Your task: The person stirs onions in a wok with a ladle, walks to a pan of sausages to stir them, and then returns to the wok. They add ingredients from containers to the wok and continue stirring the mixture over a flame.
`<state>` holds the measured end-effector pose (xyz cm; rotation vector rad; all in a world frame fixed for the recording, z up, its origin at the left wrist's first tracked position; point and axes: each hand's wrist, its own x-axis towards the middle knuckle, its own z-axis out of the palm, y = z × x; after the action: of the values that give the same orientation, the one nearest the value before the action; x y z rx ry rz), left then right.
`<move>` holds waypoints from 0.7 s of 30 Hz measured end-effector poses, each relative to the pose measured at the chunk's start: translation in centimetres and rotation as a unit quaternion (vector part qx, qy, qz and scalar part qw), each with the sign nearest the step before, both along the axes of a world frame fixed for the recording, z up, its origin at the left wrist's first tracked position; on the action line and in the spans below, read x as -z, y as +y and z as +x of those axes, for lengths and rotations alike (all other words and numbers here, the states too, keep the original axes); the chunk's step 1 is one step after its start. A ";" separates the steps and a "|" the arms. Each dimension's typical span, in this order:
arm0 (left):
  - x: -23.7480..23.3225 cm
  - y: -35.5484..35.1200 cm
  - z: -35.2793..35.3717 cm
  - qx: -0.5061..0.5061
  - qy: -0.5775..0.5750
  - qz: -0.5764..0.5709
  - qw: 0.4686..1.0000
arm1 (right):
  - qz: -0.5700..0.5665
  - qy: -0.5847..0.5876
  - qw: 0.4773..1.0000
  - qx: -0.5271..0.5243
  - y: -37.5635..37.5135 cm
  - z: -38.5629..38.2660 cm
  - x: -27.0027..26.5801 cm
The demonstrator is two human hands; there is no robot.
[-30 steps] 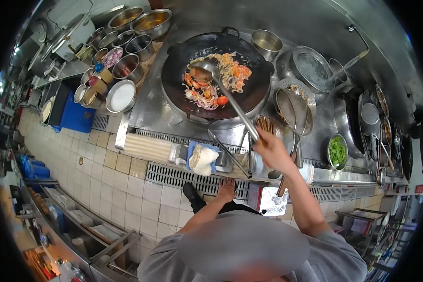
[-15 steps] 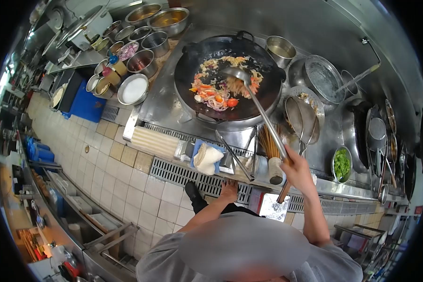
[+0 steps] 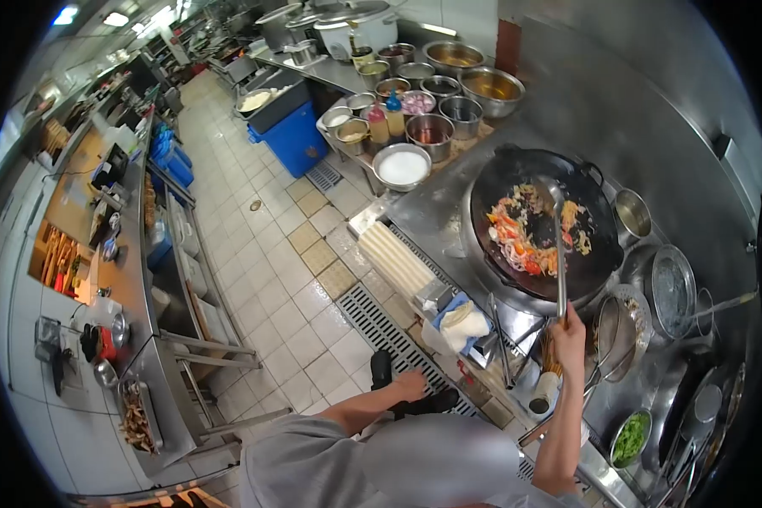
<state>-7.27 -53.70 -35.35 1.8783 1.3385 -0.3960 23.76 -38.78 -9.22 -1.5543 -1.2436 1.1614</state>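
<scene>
Head view of a cook at a steel stove. The right hand (image 3: 570, 335) is closed in a fist around the lower end of a long ladle (image 3: 559, 254), whose bowl lies in the wok (image 3: 493, 188) among the mixed vegetables (image 3: 521, 235). The left hand (image 3: 411, 385) is low at the stove's front edge; whether its fingers are spread cannot be told. A folded cloth (image 3: 466, 325) lies near it, a strainer (image 3: 620, 332) just beside the right hand, a bowl of white powder (image 3: 402, 166) well apart

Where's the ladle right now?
The ladle is right of centre in the head view, its handle in the right hand, its bowl in the wok.
</scene>
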 end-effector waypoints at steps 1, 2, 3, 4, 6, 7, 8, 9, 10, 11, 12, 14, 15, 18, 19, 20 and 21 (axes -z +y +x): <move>0.4 -0.6 -2.0 -0.042 0.007 0.015 0.999 | -0.030 0.027 0.999 -0.022 -1.5 -0.2 -1.5; 1.1 -1.2 -4.1 -0.083 0.013 0.031 0.996 | -0.059 0.053 0.996 -0.045 -3.3 -0.2 -3.1; 1.1 -1.7 -6.1 -0.124 0.017 0.035 0.991 | -0.072 0.054 0.995 -0.039 -5.6 -0.5 -4.3; 1.0 -2.3 -7.8 -0.164 0.020 0.035 0.986 | -0.089 0.054 0.994 -0.031 -8.1 -0.6 -5.0; 0.4 -3.8 -11.7 -0.221 0.019 0.001 0.975 | -0.106 0.132 0.986 -0.013 -11.2 -0.6 -5.4; 0.3 -4.2 -12.8 -0.257 0.017 -0.015 0.966 | -0.113 0.154 0.981 0.016 -11.8 -0.2 -4.8; 0.6 -4.3 -13.8 -0.231 0.025 -0.022 0.972 | -0.125 0.175 0.976 0.033 -11.4 0.7 -3.9; 0.9 -4.8 -15.3 -0.212 0.034 -0.036 0.976 | -0.146 0.191 0.970 0.044 -10.5 1.3 -3.2; 0.7 -5.8 -16.3 -0.195 0.039 -0.054 0.979 | -0.143 0.211 0.965 0.066 -9.1 1.7 -2.6; -1.7 -5.7 -16.8 -0.202 0.044 -0.079 0.975 | -0.123 0.177 0.975 0.057 -7.9 1.3 -3.2; -3.7 -5.5 -17.1 -0.204 0.048 -0.101 0.973 | -0.096 0.146 0.983 0.050 -6.6 0.8 -3.7; 1.2 -6.7 -18.7 -0.301 0.043 -0.072 0.950 | -0.007 0.081 0.996 0.033 -3.0 3.4 1.2; 2.7 -7.1 -19.6 -0.335 0.042 -0.059 0.939 | 0.037 0.049 0.997 0.037 -2.0 3.8 3.5; 5.2 -8.2 -21.4 -0.347 -0.002 0.027 0.938 | 0.030 -0.009 0.998 0.045 -2.4 -0.8 2.6; 5.5 -8.3 -22.2 -0.356 0.000 0.013 0.934 | 0.002 -0.016 1.000 0.020 -4.1 -2.1 0.1; 5.7 -8.5 -23.4 -0.373 -0.023 0.013 0.927 | -0.056 -0.052 0.997 0.023 -6.2 -3.8 -4.3; 4.3 -8.2 -23.9 -0.403 -0.028 -0.008 0.915 | -0.087 -0.043 0.994 0.058 -8.1 -4.0 -6.3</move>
<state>-31.19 -61.94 -39.63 1.1555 1.9058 0.0780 19.75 -46.89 -2.88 -1.7980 -1.1159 1.1635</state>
